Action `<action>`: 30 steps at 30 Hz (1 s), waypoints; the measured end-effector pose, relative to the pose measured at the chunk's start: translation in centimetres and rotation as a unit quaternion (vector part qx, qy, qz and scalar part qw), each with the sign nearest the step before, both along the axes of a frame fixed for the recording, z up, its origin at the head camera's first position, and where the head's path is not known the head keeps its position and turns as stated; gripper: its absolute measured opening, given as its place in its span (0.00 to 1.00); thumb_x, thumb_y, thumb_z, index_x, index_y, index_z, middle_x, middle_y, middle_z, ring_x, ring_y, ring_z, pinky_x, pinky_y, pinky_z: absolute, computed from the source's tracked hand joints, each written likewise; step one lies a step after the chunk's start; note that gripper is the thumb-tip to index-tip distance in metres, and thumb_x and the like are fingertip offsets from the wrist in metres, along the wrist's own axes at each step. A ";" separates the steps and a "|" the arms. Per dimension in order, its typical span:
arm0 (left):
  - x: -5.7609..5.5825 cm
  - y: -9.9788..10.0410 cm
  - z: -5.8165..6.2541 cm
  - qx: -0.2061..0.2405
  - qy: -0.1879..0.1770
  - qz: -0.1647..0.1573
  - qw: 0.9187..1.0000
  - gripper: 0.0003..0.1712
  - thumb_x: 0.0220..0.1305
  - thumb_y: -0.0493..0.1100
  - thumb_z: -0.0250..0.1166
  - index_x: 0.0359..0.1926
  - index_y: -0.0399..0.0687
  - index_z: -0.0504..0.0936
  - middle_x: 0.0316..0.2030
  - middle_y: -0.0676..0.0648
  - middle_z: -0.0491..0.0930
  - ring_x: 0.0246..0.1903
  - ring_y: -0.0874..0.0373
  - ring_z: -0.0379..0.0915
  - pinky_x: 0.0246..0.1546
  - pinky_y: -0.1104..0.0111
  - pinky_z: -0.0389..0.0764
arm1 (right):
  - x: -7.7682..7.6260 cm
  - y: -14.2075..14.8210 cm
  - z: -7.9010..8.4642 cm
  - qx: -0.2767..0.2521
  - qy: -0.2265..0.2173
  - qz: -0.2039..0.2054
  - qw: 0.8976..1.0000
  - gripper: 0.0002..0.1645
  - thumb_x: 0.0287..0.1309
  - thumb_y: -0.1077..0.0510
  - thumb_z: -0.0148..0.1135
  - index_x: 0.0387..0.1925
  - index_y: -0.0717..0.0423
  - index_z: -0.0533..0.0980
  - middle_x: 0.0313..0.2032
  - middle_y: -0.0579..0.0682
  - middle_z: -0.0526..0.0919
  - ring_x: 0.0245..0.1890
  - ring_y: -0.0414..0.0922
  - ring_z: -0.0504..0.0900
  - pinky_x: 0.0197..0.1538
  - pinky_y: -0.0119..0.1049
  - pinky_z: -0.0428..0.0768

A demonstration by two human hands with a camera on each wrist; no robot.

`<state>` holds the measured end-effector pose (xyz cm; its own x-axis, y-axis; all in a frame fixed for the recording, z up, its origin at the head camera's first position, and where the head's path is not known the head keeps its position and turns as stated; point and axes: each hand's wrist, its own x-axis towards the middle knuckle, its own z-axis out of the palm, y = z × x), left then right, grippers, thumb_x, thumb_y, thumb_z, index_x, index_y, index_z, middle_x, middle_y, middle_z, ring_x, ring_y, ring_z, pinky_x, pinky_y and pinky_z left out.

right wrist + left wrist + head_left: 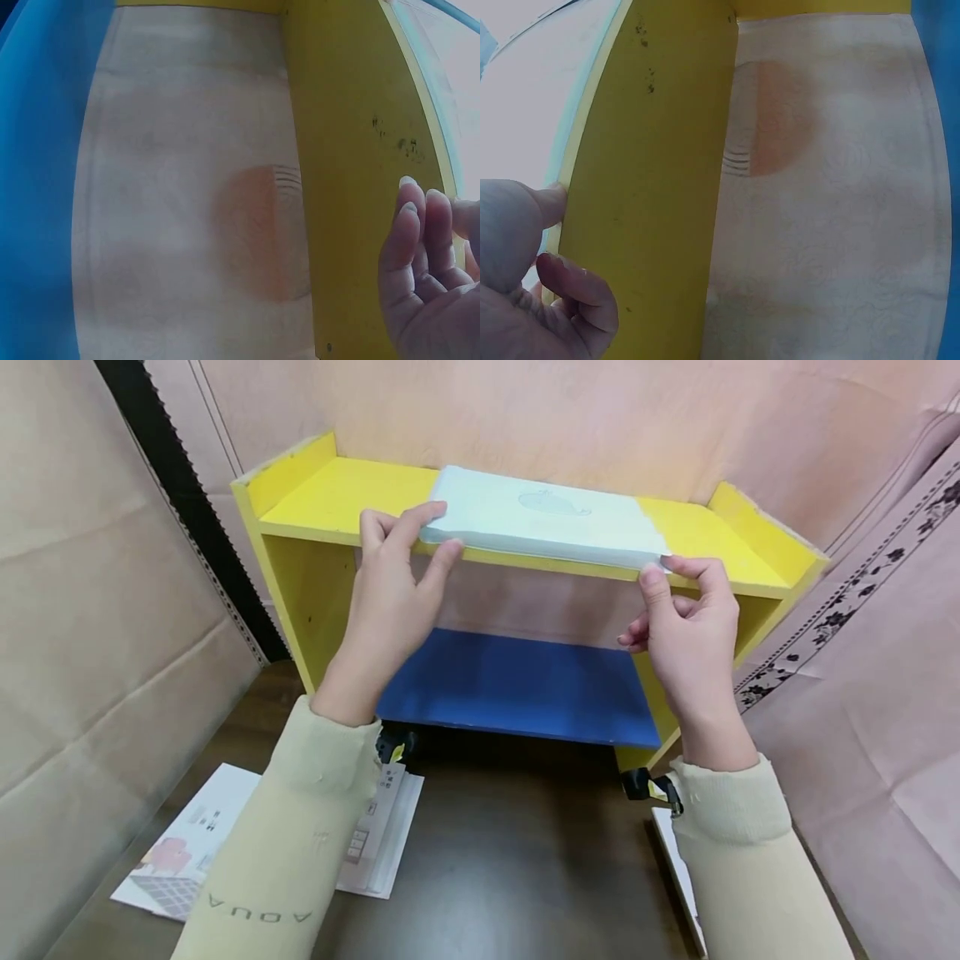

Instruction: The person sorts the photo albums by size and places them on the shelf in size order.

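A pale blue flat pack (pixel 547 522) with a whale drawing lies along the front edge of the yellow top shelf (pixel 375 493). My left hand (pixel 393 585) pinches its left front corner, forefinger on top and thumb at the front side. At the right front corner my right hand (pixel 690 622) pinches it between thumb and forefinger, the other fingers curled below. In the left wrist view, my left hand (pixel 532 277) is by the shelf's front edge. The right wrist view has my right hand (pixel 431 277) beside the yellow board, its fingertips pointing up.
Beneath the top board is a blue lower shelf (pixel 517 689). White printed booklets or boxes lie on the dark table (pixel 495 860): a sheet with a pink picture (pixel 168 856), a stack (pixel 382 835) beside the left sleeve, and a white item (pixel 678 868) by the right sleeve.
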<state>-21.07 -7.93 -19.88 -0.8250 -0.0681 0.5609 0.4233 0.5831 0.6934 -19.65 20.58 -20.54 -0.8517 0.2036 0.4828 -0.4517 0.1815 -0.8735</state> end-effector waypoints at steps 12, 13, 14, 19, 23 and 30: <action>0.1 0.0 -0.7 0.003 0.027 -0.002 1.000 0.29 0.75 0.57 0.60 0.73 0.62 0.72 0.50 0.45 0.57 0.34 0.48 0.63 0.32 0.62 0.66 | 0.2 -0.2 -0.9 0.031 0.020 -0.026 0.999 0.19 0.72 0.47 0.61 0.58 0.47 0.71 0.18 0.49 0.80 0.15 0.43 0.82 0.27 0.32 0.85; 0.0 0.0 -0.6 0.002 0.029 -0.002 1.000 0.29 0.75 0.57 0.60 0.73 0.62 0.72 0.50 0.45 0.57 0.34 0.48 0.63 0.32 0.62 0.66 | 0.2 -0.2 -0.8 0.034 0.022 -0.027 0.999 0.18 0.73 0.48 0.60 0.58 0.47 0.72 0.18 0.49 0.80 0.15 0.43 0.82 0.27 0.32 0.85; 0.0 -0.1 -0.6 0.002 0.031 -0.002 1.000 0.29 0.76 0.57 0.60 0.73 0.62 0.72 0.50 0.44 0.57 0.34 0.48 0.63 0.32 0.62 0.66 | 0.1 -0.2 -0.7 0.038 0.022 -0.028 0.999 0.18 0.73 0.48 0.59 0.58 0.48 0.72 0.17 0.48 0.80 0.15 0.43 0.82 0.27 0.32 0.85; -0.1 -0.2 -0.5 0.003 0.033 0.001 0.999 0.29 0.76 0.56 0.59 0.74 0.61 0.71 0.50 0.44 0.58 0.41 0.50 0.63 0.35 0.63 0.65 | 0.0 0.0 -0.4 0.034 0.027 -0.019 0.999 0.15 0.74 0.47 0.58 0.54 0.49 0.75 0.17 0.49 0.80 0.15 0.44 0.82 0.27 0.32 0.85; 0.0 -0.3 -0.7 0.008 0.026 0.001 1.000 0.29 0.77 0.56 0.58 0.74 0.61 0.71 0.51 0.44 0.58 0.44 0.50 0.63 0.36 0.64 0.66 | -0.1 -0.1 -0.3 0.012 0.034 -0.006 0.999 0.13 0.74 0.48 0.59 0.50 0.51 0.75 0.16 0.50 0.79 0.14 0.44 0.81 0.26 0.33 0.85; -0.3 -0.2 -0.5 -0.001 0.023 -0.012 1.000 0.30 0.77 0.55 0.57 0.75 0.60 0.68 0.53 0.44 0.58 0.37 0.50 0.64 0.35 0.64 0.67 | -0.6 -0.5 -0.6 0.007 0.061 -0.054 0.997 0.11 0.74 0.49 0.60 0.49 0.51 0.78 0.15 0.48 0.78 0.14 0.42 0.81 0.27 0.31 0.84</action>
<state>-21.36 -8.13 -20.40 -0.8003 -0.0480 0.5977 0.4679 0.5734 0.6726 -20.30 20.09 -21.13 -0.7602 0.2829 0.5848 -0.5317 0.2463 -0.8103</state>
